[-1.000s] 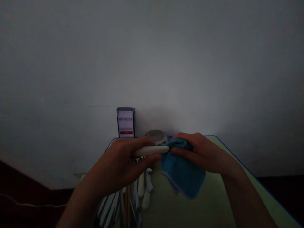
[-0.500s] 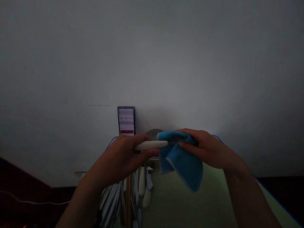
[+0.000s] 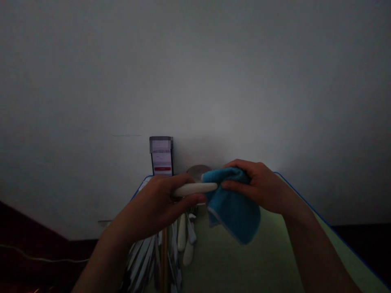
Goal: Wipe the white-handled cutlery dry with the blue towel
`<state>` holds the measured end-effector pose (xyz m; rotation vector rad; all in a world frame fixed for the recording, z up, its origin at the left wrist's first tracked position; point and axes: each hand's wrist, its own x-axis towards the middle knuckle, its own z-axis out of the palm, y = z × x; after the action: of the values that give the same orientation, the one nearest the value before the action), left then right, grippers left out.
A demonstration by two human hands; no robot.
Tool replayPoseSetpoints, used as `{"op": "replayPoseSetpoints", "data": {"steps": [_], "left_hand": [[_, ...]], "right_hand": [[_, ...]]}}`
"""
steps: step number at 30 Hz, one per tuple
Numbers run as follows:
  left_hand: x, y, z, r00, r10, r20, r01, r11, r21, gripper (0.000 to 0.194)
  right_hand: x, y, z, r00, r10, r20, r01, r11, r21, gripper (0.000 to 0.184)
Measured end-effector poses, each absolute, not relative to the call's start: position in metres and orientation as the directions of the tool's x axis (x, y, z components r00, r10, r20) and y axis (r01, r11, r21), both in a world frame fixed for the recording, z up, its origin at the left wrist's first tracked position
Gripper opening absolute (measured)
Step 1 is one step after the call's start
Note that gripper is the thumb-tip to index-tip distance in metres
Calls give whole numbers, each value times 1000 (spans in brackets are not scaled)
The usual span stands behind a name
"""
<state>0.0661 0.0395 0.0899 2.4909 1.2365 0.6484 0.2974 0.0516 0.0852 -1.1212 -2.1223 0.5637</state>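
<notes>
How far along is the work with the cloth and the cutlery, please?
Done: nothing shows which of the cutlery lying on the table is finished. In hand: the left hand holds a white handle, its end at the blue cloth in the right hand. Left: I cannot tell how many pieces.

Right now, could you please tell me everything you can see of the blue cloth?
The blue cloth looks soft and slightly fuzzy, like towelling, with a pale edge. It is bunched and folded at the top, where the right hand pinches it between thumb and fingers, and its lower part hangs loose above the green table. The tip of the white handle in the left hand overlaps it; whether they touch is unclear. Any dampness cannot be made out.
</notes>
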Motion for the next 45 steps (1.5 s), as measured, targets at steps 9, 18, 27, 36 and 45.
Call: {"op": "replayPoseSetpoints", "data": {"steps": [9,18,27,36,45], "left_hand": [[65,39,89,489,805,334,683,-592,427,21],[59,36,81,508,773,380,572,-633,522,23],[49,44,78,449,706,547,574,-697,429,28],[50,44,79,459,702,545,616,-693,374,26],[66,38,84,501,691,522,605,-710,360,26]], "right_hand": [[301,51,84,-515,826,230,442,486,-754,37],[303,57,79,-280,882,380,450,470,-759,19],[306,57,77,-45,898,438,402,418,-815,25],[308,56,78,-172,889,424,503,449,-738,24],[295,52,83,-310,879,364,473,474,-743,24]]}}
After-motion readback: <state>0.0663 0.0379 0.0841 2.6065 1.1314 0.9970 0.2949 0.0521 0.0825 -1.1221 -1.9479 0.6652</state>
